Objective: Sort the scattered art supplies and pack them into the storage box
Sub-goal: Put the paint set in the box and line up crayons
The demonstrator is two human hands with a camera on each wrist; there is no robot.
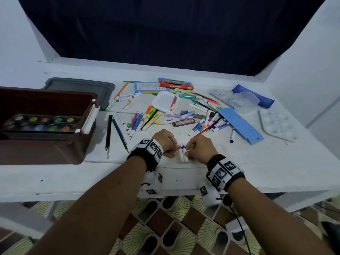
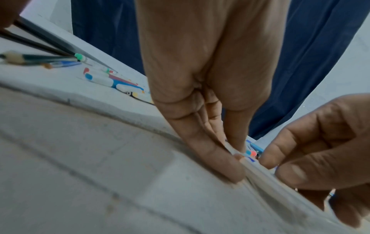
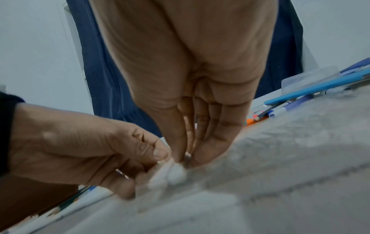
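Two short white markers (image 1: 182,155), one capped orange and one blue, lie side by side near the table's front edge. My left hand (image 1: 174,150) pinches them from the left with curled fingers and thumb. From the right, my right hand (image 1: 188,153) pinches them at its fingertips, with a thin stick (image 1: 191,147) poking out between its fingers. The left wrist view has my left hand (image 2: 238,164) down on the table against the markers (image 2: 260,172). In the right wrist view, my right hand (image 3: 186,156) touches the marker ends (image 3: 176,174). The brown storage box (image 1: 55,150) stands at the left, holding a watercolour palette (image 1: 42,123).
Many markers, pens and pencils (image 1: 139,120) are scattered across the middle of the white table (image 1: 257,168). A grey lid (image 1: 81,87), a white tray (image 1: 163,102), a blue card (image 1: 241,126), a clear box (image 1: 241,100), a blue pouch (image 1: 257,96) and a mixing palette (image 1: 277,126) lie farther back.
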